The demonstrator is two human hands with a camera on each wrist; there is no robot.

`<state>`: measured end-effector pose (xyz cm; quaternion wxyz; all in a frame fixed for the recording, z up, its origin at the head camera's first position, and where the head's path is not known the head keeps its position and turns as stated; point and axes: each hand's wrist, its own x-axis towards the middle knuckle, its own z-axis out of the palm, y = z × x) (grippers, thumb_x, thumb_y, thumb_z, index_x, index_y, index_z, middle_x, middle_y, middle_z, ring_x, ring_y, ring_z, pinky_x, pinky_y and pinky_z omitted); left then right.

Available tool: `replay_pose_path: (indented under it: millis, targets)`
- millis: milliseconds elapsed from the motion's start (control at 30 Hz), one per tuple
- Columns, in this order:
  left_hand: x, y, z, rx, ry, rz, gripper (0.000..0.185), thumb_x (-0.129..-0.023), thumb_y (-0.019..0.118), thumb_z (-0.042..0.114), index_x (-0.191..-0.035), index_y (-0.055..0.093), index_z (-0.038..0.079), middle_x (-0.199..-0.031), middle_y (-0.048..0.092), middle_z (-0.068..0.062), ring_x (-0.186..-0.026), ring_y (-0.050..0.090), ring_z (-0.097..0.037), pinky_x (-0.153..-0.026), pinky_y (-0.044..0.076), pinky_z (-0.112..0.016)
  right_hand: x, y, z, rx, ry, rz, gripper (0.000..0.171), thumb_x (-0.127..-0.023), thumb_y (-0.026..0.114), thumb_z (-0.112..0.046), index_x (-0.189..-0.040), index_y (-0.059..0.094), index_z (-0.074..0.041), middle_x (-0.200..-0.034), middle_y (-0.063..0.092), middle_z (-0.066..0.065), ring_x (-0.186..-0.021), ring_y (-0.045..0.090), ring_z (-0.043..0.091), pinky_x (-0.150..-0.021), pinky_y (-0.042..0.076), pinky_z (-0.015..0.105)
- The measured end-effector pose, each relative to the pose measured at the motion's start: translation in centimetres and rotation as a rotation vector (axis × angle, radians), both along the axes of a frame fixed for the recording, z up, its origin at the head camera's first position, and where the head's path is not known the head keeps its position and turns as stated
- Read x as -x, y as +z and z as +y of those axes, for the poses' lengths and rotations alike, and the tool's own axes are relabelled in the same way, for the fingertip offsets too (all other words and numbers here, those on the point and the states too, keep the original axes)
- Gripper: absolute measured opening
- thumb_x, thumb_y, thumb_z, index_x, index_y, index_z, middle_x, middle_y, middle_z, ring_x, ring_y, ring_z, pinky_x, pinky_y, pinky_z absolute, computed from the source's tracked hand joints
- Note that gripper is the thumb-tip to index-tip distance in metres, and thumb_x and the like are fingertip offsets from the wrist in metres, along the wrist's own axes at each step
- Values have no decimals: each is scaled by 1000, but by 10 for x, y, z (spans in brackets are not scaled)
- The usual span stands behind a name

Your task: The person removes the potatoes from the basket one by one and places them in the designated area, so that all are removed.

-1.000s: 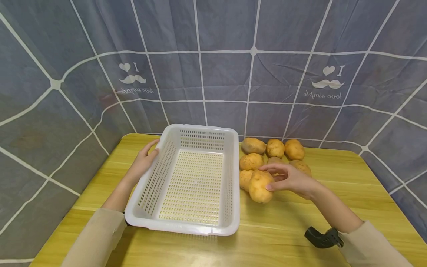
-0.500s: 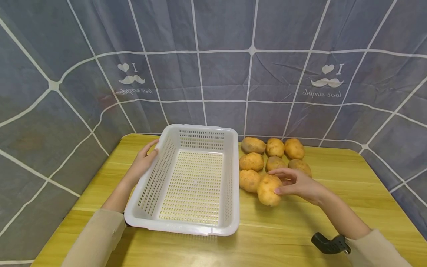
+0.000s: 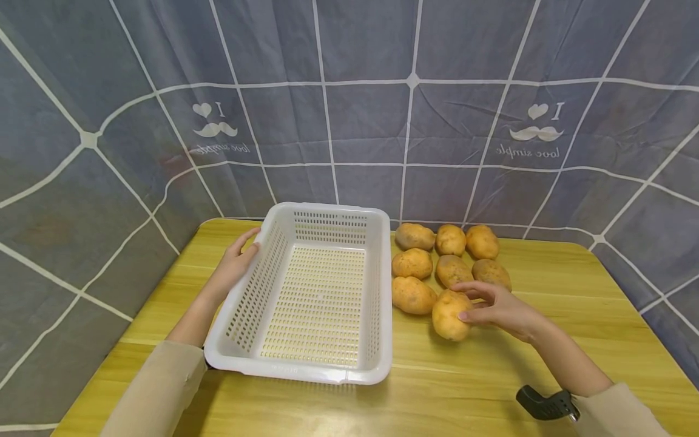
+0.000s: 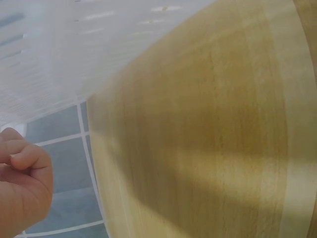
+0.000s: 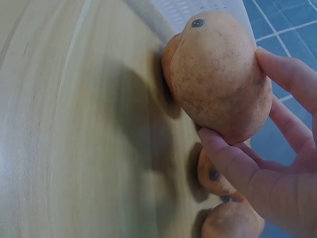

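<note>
In the head view a white plastic basket with slotted sides and floor sits on the table, its inside bare. My left hand holds the basket's left rim; in the left wrist view its fingers are curled beside the basket wall. My right hand pinches a yellow potato between thumb and fingers. A shadow lies under this potato, in front of the other potatoes. The right wrist view shows the held potato close up, with a dark spot near its top.
Several more potatoes stand in rough rows right of the basket, among them one at the front left and a browner one behind the held potato. A grey patterned curtain hangs behind the wooden table.
My right hand has carried the potato rightward and slightly toward me, away from the basket, uncovering the front-left potato. My left hand and the basket have stayed in place.
</note>
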<state>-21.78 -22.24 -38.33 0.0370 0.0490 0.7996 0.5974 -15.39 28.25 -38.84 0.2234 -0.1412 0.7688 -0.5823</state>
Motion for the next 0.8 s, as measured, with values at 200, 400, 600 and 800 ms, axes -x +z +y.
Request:
replay_pose_path:
  millis: [200, 400, 600, 800]
  targets:
    - [0, 0, 0, -9, -5, 2, 55, -101, 39, 33, -150, 19, 19, -126, 45, -32, -81, 64, -17, -65, 55, -30, 0, -3, 4, -1, -12, -19, 63, -84, 68, -9, -135, 36, 10, -134, 19, 39, -103, 54, 28, -81, 52, 35]
    - [1, 0, 0, 1, -5, 6, 55, -101, 38, 33, -150, 19, 18, -127, 45, -31, -81, 64, -17, -66, 55, -29, 0, -7, 8, -49, -49, -27, 63, -83, 69, -10, -135, 38, 7, -136, 21, 38, -105, 52, 30, -82, 51, 37]
    - [2, -1, -1, 12, -1, 1, 55, -101, 37, 32, -150, 18, 17, -129, 44, -31, -85, 63, -19, -67, 54, -29, 1, -10, 10, -65, -68, -29, 64, -83, 70, -11, -135, 38, 7, -137, 20, 37, -108, 49, 32, -83, 51, 38]
    - [1, 0, 0, 14, -4, 5, 54, -101, 37, 33, -150, 19, 17, -127, 45, -31, -83, 64, -19, -66, 55, -30, 3, -15, 12, -83, -91, -27, 63, -82, 70, -12, -135, 39, 6, -136, 21, 37, -112, 45, 37, -84, 50, 38]
